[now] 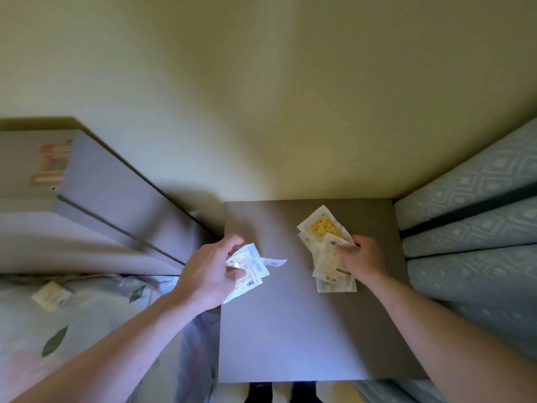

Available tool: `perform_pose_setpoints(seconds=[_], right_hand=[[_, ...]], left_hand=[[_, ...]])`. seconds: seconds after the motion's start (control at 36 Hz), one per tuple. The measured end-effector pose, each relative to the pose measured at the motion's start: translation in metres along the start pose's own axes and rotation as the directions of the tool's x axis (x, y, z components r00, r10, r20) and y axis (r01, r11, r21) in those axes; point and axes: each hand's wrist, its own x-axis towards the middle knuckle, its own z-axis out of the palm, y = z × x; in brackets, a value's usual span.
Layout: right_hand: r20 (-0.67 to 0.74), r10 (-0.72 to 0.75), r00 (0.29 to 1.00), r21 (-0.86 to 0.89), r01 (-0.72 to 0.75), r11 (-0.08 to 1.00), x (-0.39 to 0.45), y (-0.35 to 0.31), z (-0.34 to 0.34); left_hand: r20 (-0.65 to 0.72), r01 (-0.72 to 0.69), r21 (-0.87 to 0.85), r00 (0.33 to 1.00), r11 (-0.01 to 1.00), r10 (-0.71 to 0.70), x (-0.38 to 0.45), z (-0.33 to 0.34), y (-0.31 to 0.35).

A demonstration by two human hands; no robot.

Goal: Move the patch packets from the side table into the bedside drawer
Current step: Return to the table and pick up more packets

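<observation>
The left hand (210,271) is hovering over the left edge of the square grey-brown worktop (290,338), its grip closing thumb and fingers round a small sheaf of white paper patch packets with printed labels (248,271); one corner of the sheaf is sticking out to the right, above the surface. The right hand (363,261) is resting near the right edge of the worktop, its fingers curling onto and pinching the near side of a loose fan of white and yellow patch packets (322,234) that is lying flat on the surface and spreading away toward the pale yellow wall (261,97). The two bundles are lying well apart, with bare surface between them. To the left, a grey bedside cabinet (116,199) is standing against the wall, and a blurred pink-and-orange item (52,164) is lying on its top; whether a drawer is open cannot be told. Below it, a single pale yellow packet (50,295) is lying on the white leaf-patterned bed cover (87,330). To the right of the worktop, light blue diamond-patterned cushions (470,228) are stacking up beside it.
</observation>
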Motion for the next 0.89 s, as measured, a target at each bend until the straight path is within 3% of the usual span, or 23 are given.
perform_pose_setpoints(seconds=[0.19,0.33,0.64,0.75,0.89], right_hand=[[-0.034,-0.14,0.99,-0.059,0.138,0.989,-0.089,-0.02,-0.027],[-0.061,-0.079,0.995,-0.014,0.079,0.997,-0.144,-0.019,-0.053],[-0.178,-0.126,0.976,0.149,0.153,0.977,-0.264,-0.04,-0.113],[-0.133,-0.135,0.982,0.189,0.158,0.969,-0.294,-0.032,-0.125],[0.037,-0.244,0.969,0.145,0.236,0.961,-0.321,-0.018,-0.128]], left_hand=[[-0.082,0.051,-0.032,0.995,0.998,-0.053,-0.044,-0.01,0.018],[-0.076,0.079,-0.025,0.994,0.997,-0.081,-0.089,-0.02,0.043],[-0.14,0.07,-0.14,0.986,0.988,-0.09,-0.202,-0.039,0.1],[-0.168,0.071,-0.229,0.98,0.971,-0.111,-0.246,-0.04,0.12],[-0.27,0.087,-0.295,0.948,0.952,-0.17,-0.299,-0.024,0.134]])
